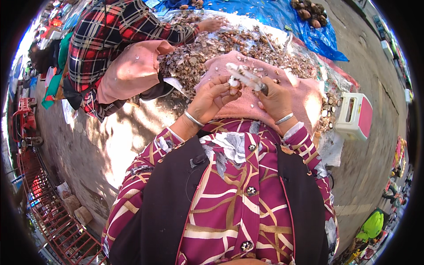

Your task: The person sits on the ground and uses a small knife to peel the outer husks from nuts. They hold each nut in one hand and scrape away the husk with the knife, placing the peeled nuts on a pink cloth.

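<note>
Over my lap lies a pink towel [298, 89] strewn with bits of peel. My left hand [212, 96] pinches a small, partly peeled bulb or corm [234, 82], white on top and brownish below. In my right hand [277, 101] is a knife [243, 75] with a pale, smeared blade and a dark handle end. The blade slants up and left, just above the bulb; whether it touches cannot be told. A wide spread of brown peelings and small pieces [190, 61] covers the sheet before me.
At the left a person in a plaid shirt [94, 46] sits and reaches over the peelings. A blue tarpaulin [251, 11] lies beyond, with brown corms [309, 13] heaped on it. A white and pink plastic stool [353, 116] stands at my right. Red metal rails [56, 212] are at lower left.
</note>
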`<state>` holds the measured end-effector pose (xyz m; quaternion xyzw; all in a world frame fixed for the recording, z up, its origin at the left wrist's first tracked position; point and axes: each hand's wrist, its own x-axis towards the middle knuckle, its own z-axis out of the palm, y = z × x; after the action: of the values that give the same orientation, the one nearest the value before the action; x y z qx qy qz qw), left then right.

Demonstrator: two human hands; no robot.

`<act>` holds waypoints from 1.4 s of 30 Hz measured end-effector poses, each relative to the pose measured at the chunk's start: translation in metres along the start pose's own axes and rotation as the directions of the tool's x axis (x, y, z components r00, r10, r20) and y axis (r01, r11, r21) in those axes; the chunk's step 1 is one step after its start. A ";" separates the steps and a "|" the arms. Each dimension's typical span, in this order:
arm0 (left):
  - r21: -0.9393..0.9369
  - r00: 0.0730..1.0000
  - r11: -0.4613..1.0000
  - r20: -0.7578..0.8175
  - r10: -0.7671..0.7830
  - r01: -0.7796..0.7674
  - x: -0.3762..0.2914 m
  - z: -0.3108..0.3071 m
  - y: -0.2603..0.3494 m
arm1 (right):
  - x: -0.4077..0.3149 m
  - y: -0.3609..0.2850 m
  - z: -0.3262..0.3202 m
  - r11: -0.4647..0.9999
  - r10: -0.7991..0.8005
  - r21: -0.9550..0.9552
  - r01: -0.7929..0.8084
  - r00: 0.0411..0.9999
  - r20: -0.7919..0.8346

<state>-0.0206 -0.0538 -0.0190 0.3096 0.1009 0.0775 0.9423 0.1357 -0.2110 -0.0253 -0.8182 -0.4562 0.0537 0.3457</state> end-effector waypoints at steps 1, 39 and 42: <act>0.005 0.997 1.000 -0.083 -0.005 0.005 0.000 0.007 0.000 | -0.002 0.000 0.002 0.996 -0.076 -0.057 0.075 0.997 -0.008; 0.060 0.986 0.998 -0.164 0.038 -0.029 -0.008 0.004 -0.004 | 0.002 0.008 0.003 0.948 0.239 0.185 -0.259 0.963 0.125; -0.079 0.988 0.997 -0.152 -0.004 -0.008 -0.007 0.003 0.000 | -0.005 0.001 0.004 0.995 0.090 0.029 -0.092 0.994 0.063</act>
<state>-0.0267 -0.0571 -0.0161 0.2651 0.1691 0.1057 0.9434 0.1324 -0.2130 -0.0301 -0.8306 -0.4278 0.1019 0.3415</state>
